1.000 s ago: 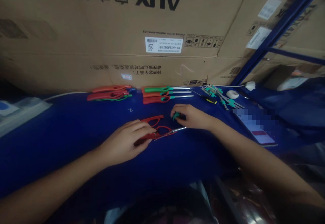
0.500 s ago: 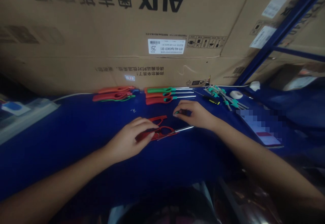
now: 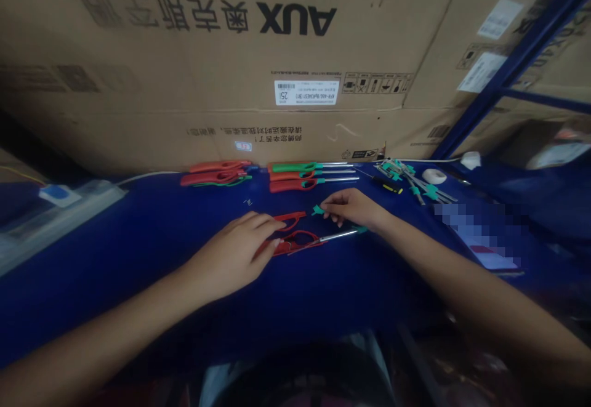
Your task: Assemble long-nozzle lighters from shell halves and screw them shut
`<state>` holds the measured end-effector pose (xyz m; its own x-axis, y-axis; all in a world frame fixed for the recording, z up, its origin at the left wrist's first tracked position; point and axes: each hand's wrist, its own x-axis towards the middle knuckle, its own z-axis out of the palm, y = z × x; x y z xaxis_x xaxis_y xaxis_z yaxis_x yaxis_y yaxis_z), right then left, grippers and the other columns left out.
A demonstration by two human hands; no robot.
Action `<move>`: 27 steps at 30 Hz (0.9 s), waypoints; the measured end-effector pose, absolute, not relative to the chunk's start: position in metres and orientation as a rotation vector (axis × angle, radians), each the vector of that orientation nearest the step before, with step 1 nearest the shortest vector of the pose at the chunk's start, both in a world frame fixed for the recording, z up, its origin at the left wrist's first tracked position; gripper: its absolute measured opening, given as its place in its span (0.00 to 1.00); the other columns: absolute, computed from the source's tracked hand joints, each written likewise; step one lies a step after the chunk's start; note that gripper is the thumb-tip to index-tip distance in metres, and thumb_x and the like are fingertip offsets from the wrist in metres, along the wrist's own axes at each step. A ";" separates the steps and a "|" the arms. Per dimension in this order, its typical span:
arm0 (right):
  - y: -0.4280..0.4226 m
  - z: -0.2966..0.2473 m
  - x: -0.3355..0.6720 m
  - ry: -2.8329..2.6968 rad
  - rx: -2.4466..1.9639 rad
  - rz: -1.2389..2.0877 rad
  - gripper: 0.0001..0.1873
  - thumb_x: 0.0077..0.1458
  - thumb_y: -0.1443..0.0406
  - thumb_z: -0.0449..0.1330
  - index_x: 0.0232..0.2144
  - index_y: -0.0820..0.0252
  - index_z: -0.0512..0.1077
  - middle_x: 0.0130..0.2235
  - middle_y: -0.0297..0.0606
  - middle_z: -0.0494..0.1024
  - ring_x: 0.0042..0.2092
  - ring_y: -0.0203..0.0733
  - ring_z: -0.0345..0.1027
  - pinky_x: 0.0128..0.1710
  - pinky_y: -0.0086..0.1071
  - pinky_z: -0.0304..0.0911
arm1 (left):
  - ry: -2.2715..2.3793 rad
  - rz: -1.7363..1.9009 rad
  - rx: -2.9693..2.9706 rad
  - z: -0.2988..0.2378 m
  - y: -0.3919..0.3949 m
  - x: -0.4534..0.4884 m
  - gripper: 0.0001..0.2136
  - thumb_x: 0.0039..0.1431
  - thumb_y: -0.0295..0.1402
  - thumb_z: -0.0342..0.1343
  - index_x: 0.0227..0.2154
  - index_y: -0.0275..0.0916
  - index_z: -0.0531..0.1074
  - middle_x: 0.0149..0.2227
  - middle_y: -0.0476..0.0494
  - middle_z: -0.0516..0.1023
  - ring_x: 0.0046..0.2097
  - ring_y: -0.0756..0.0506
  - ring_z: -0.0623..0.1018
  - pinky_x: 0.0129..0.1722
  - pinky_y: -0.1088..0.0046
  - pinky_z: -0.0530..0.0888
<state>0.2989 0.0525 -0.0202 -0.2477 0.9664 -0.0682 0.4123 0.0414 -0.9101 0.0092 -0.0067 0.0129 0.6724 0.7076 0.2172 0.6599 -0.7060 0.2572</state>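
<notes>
My left hand (image 3: pixel 244 244) is closed around the handle end of an opened red lighter casing (image 3: pixel 310 239), holding it on the blue tabletop. A metal lighter tube (image 3: pixel 339 234) extends right from that casing, with a green piece at its far end. Behind it lies a second red casing half (image 3: pixel 292 218), partly covered by my left fingers. Just above the table, my right hand (image 3: pixel 347 207) pinches a small green plastic part (image 3: pixel 317 210), which looks like a lighter trigger. My right wrist is close to the tube's tip.
Several long-nosed lighters (image 3: pixel 295 184) lie in a row at the back, beside red casing halves (image 3: pixel 215 176). Farther right are a screwdriver (image 3: pixel 388 185), a pile of green-ended metal tubes (image 3: pixel 422 186), a white tape roll (image 3: pixel 434 176) and a phone (image 3: pixel 489 250). A large cardboard box (image 3: pixel 207 87) stands behind.
My right hand has turned slightly, bringing the green part into clearer view at its fingertips. The green piece at the tube's end now shows. My left hand stays on the casing; the camera view has shifted slightly.
</notes>
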 end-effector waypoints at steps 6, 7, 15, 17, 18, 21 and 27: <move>0.048 -0.014 0.303 -1.790 -1.465 1.132 0.06 0.52 0.63 0.69 0.30 0.61 0.80 0.26 0.36 0.80 0.24 0.33 0.69 0.24 0.28 0.67 | 1.039 0.733 2.680 -0.006 -0.002 0.012 0.10 0.69 0.33 0.53 0.48 0.41 0.77 0.47 0.44 0.79 0.49 0.43 0.76 0.53 0.60 0.75; 0.046 -0.013 0.303 -1.825 -1.472 1.084 0.06 0.53 0.63 0.68 0.29 0.61 0.80 0.26 0.36 0.80 0.24 0.33 0.69 0.25 0.27 0.65 | 1.027 0.745 2.678 -0.007 -0.003 0.012 0.10 0.69 0.34 0.54 0.48 0.41 0.77 0.47 0.44 0.79 0.49 0.43 0.76 0.52 0.60 0.75; 0.029 0.002 0.299 -2.188 -1.046 0.741 0.10 0.58 0.59 0.66 0.34 0.60 0.82 0.33 0.37 0.80 0.31 0.35 0.71 0.30 0.29 0.63 | 0.977 0.734 2.592 -0.021 -0.006 0.013 0.12 0.68 0.35 0.56 0.51 0.41 0.75 0.50 0.42 0.78 0.52 0.43 0.77 0.54 0.62 0.75; 0.023 0.005 0.295 -2.223 -0.925 0.786 0.08 0.59 0.61 0.66 0.35 0.60 0.82 0.33 0.38 0.79 0.32 0.35 0.72 0.31 0.28 0.64 | 0.969 0.752 2.582 -0.024 -0.005 0.013 0.12 0.67 0.33 0.57 0.51 0.41 0.75 0.50 0.42 0.78 0.52 0.43 0.78 0.55 0.62 0.75; 0.020 0.006 0.293 -2.260 -0.875 0.802 0.07 0.60 0.62 0.65 0.36 0.60 0.81 0.34 0.38 0.79 0.33 0.35 0.72 0.32 0.28 0.65 | 0.962 0.754 2.580 -0.026 -0.005 0.013 0.12 0.67 0.33 0.58 0.51 0.41 0.75 0.49 0.42 0.78 0.52 0.43 0.78 0.55 0.63 0.76; 0.014 0.004 0.287 -2.393 -0.826 0.781 0.06 0.61 0.66 0.64 0.37 0.61 0.82 0.35 0.38 0.77 0.34 0.34 0.72 0.34 0.28 0.65 | 0.938 0.754 2.566 -0.028 -0.006 0.013 0.11 0.67 0.32 0.58 0.50 0.40 0.75 0.48 0.43 0.79 0.51 0.44 0.78 0.54 0.65 0.76; 0.014 -0.005 0.284 -2.457 -0.839 0.721 0.07 0.62 0.67 0.63 0.38 0.60 0.81 0.36 0.38 0.77 0.34 0.33 0.71 0.33 0.27 0.65 | 0.914 0.774 2.543 -0.028 -0.006 0.014 0.10 0.66 0.30 0.59 0.49 0.39 0.76 0.47 0.43 0.79 0.50 0.44 0.79 0.52 0.66 0.77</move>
